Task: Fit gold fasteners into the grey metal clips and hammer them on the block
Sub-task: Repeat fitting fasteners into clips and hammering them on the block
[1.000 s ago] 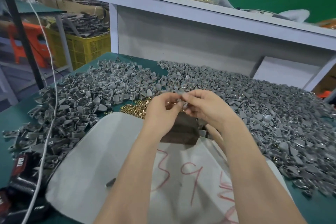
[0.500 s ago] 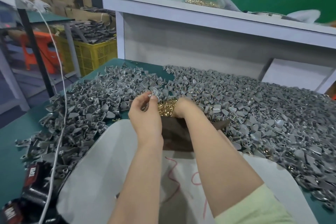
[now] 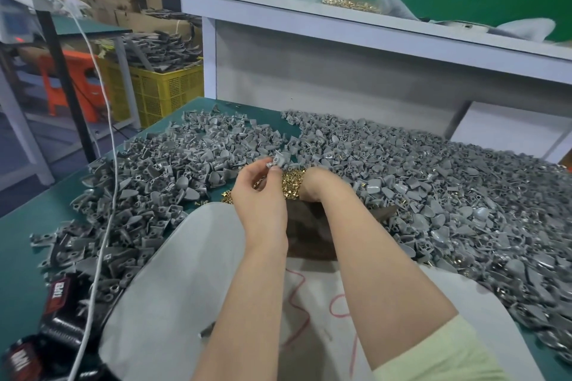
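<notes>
One grey metal clip [image 3: 279, 161] sits pinched in left hand [image 3: 260, 198] fingers, raised for fitting; right hand [image 3: 314, 187] dips into gold fastener pile [image 3: 291, 182] for one, fingers hidden, grip unclear.

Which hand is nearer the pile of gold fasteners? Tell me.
Right. The right hand reaches into the pile of gold fasteners; the left hand hovers at its left edge, pinching a grey clip.
</notes>
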